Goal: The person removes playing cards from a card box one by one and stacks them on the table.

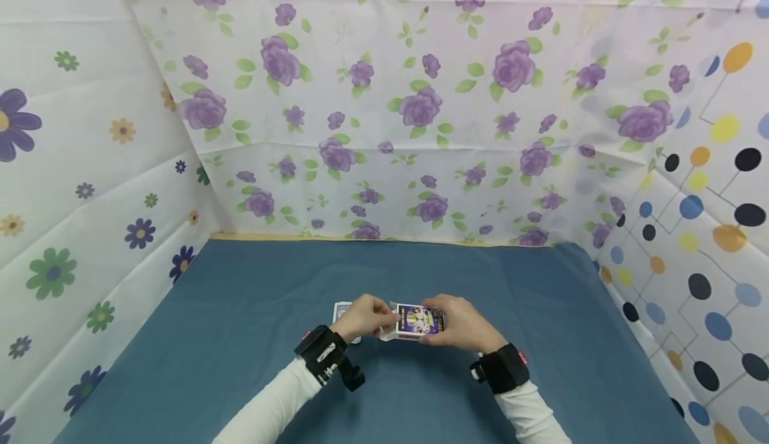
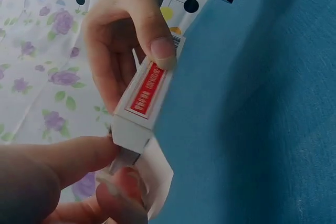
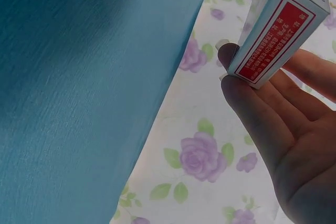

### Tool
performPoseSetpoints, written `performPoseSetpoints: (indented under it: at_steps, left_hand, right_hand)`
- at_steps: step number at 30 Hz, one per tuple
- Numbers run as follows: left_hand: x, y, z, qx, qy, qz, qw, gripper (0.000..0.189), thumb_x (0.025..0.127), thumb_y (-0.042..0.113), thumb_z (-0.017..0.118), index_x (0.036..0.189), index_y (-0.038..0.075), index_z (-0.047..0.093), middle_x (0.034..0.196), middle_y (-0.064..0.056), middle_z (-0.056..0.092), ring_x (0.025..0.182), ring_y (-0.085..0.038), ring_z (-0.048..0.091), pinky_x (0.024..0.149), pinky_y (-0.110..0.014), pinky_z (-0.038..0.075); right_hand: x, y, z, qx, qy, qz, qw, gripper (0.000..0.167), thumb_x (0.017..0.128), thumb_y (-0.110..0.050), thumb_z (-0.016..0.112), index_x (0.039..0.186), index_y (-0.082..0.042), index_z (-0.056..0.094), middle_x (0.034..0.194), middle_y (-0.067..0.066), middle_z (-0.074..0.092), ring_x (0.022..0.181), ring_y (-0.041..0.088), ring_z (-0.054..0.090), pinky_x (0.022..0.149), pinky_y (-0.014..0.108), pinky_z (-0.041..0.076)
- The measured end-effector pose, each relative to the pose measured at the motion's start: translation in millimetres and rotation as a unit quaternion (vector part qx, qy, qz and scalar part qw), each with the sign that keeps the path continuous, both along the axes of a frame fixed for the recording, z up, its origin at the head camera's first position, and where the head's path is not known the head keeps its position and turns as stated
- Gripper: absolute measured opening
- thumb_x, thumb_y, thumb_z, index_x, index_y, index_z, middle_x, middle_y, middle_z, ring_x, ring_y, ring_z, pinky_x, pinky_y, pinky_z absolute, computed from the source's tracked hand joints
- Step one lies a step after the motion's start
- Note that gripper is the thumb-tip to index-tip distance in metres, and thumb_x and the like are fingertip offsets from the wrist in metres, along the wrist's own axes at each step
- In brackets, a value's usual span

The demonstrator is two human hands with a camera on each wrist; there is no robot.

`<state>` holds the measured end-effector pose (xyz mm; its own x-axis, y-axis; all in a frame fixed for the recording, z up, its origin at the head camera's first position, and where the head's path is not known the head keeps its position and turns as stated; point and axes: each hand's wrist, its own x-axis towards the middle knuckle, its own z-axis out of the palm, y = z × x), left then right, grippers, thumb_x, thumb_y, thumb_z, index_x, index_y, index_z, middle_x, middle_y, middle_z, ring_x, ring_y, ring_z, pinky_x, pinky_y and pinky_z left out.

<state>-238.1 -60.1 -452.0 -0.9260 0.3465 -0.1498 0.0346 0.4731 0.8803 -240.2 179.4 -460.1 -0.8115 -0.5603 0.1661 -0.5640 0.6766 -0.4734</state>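
White sleeves (image 1: pixel 273 400) near, printed box (image 1: pixel 419 322) beyond.
I see the right hand (image 1: pixel 461 324) grip its right side, the left hand (image 1: pixel 362 317) pinch its left end.

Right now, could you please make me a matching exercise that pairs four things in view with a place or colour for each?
Things:
1. Left hand
2. Right hand
3. Box
4. Tablecloth

Places and colours:
A. Plain blue, spread beneath the work
B. At the end with the open white flap
C. Between the hands, with a red panel on one side
D. At the end away from the flap

Pairs: 1-B, 2-D, 3-C, 4-A.
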Motion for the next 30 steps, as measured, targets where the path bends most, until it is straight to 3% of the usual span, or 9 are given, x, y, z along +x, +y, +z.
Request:
performPoseSetpoints:
  at_steps: [9, 16, 21, 25, 30]
  left_hand:
    - [-5.2, -5.8, -3.0, 0.004, -0.040, -0.021, 0.9989, 0.023, 0.092, 0.021, 0.066, 0.091, 0.000, 0.075, 0.069, 0.001, 0.065, 0.058, -0.010, 0.052, 0.054, -0.026, 0.043]
    - [-7.6, -10.9, -1.7, 0.032, -0.089, -0.034, 0.9949, 0.024, 0.095, 0.021, 0.062, 0.096, 0.000, 0.074, 0.061, 0.000, 0.058, 0.049, -0.008, 0.037, 0.046, -0.023, 0.027]
    - [-7.8, -15.3, 1.8, 0.076, -0.119, -0.040, 0.9892, 0.021, 0.098, 0.015, 0.055, 0.096, -0.002, 0.067, 0.063, 0.000, 0.059, 0.054, -0.006, 0.053, 0.050, -0.024, 0.032]
    - [-5.3, -21.3, 2.2, 0.114, -0.149, -0.044, 0.9812, 0.020, 0.100, 0.010, 0.047, 0.102, -0.005, 0.060, 0.081, -0.009, 0.067, 0.064, -0.009, 0.068, 0.053, -0.022, 0.038]
    - [-1.8, -35.7, 0.2, 0.145, -0.165, -0.042, 0.9747, 0.028, 0.097, 0.007, 0.051, 0.121, -0.010, 0.052, 0.104, -0.020, 0.067, 0.074, -0.012, 0.070, 0.063, -0.022, 0.049]
  right_hand:
    - [0.5, 0, -1.5, -0.010, 0.000, 0.015, 0.9998, 0.055, 0.078, -0.042, 0.079, 0.124, -0.015, 0.063, 0.109, -0.004, 0.065, 0.085, 0.003, 0.057, 0.069, 0.021, 0.048]
    - [-0.1, 2, -2.0, -0.009, 0.006, 0.012, 0.9999, 0.057, 0.078, -0.039, 0.080, 0.125, -0.012, 0.063, 0.109, -0.001, 0.066, 0.083, 0.003, 0.057, 0.068, 0.021, 0.048]
    - [-3.3, 3, -2.1, -0.003, 0.004, 0.000, 1.0000, 0.056, 0.077, -0.039, 0.080, 0.124, -0.014, 0.063, 0.109, -0.002, 0.066, 0.083, 0.003, 0.056, 0.068, 0.020, 0.046]
    - [-4.2, 4, -3.7, -0.002, 0.007, -0.004, 1.0000, 0.056, 0.076, -0.039, 0.081, 0.123, -0.014, 0.064, 0.109, -0.002, 0.066, 0.083, 0.003, 0.056, 0.068, 0.021, 0.046]
    - [-0.4, 3, -6.0, 0.001, 0.009, -0.008, 0.9999, 0.058, 0.076, -0.041, 0.081, 0.124, -0.013, 0.064, 0.109, -0.002, 0.066, 0.085, 0.004, 0.057, 0.069, 0.022, 0.046]
